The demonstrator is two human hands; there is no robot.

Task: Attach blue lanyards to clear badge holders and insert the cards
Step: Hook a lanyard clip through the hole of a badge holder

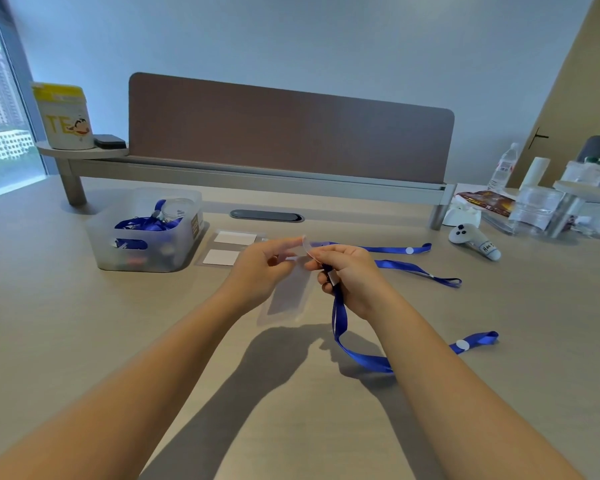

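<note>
My left hand pinches the top of a clear badge holder that hangs above the table. My right hand grips the clip end of a blue lanyard right beside the holder's top edge; its strap loops down onto the table and runs off to the right. Two white cards lie on clear holders next to the bin. Another blue lanyard lies flat beyond my hands.
A translucent bin with more blue lanyards stands at the left. A grey desk divider runs along the back. A white controller, bottles and packets crowd the right side. A white tub sits on a shelf at the left.
</note>
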